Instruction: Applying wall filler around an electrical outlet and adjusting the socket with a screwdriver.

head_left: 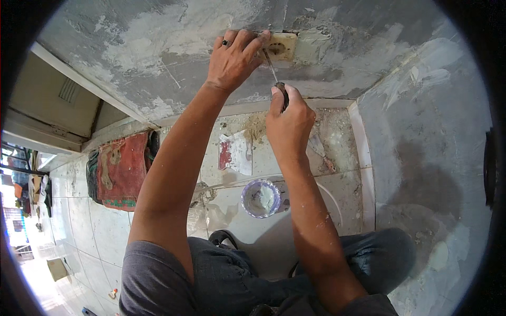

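A dirty cream wall socket (280, 47) sits low in the grey, patchily plastered wall. My left hand (234, 60), with a dark ring on one finger, lies against the wall, fingers spread, its fingertips at the socket's left edge. In my right hand (289, 118) is a screwdriver (271, 68), gripped by its dark handle. Its thin metal shaft points up to the lower left part of the socket. Whether the tip sits in a screw is too small to tell.
On the tiled floor are a tub of white paste (261, 198), a white-and-red flat spreader (235, 152) and a putty knife (319, 147) right of my forearm. A folded red cloth (124, 171) lies left. A doorway frame (95, 87) borders the wall; another wall (432, 158) rises at right.
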Demonstrator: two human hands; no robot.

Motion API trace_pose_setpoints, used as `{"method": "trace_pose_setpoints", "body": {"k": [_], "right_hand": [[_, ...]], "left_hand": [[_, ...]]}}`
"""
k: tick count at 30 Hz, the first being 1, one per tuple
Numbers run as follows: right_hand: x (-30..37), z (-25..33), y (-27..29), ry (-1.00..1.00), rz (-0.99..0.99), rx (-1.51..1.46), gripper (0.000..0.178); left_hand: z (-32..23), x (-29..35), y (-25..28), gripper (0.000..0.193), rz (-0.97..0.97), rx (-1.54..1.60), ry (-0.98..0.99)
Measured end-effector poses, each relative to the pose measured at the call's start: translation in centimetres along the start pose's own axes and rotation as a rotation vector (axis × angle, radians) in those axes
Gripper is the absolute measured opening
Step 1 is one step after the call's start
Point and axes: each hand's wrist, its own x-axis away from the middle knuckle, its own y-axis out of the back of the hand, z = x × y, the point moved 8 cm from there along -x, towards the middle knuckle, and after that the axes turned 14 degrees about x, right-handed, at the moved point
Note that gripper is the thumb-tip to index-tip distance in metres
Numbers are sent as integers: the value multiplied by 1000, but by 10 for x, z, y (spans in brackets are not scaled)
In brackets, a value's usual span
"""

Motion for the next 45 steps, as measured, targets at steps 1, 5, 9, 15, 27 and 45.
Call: {"method": "trace_pose_setpoints", "body": {"k": [1, 5, 9, 15, 27, 45], "right_hand": [[0, 1, -1, -48, 22, -2, 25], [-5, 9, 1, -142, 63, -60, 29], [18, -28, -55, -887, 536, -1273, 25], [13, -19, -59, -893, 627, -1314, 24], [14, -24, -59, -890, 547, -1189, 30], [20, -12, -66, -952, 698, -1497, 28]], "left_hand": [[0, 0, 0, 71, 0, 1, 3], [-3, -1, 0, 71, -17, 37, -1], [-7, -7, 4, 70, -66, 41, -16], [-5, -5, 1, 69, -27, 57, 41], [-7, -8, 8, 63, -61, 31, 40], [-9, -10, 7, 62, -78, 42, 24]]}}
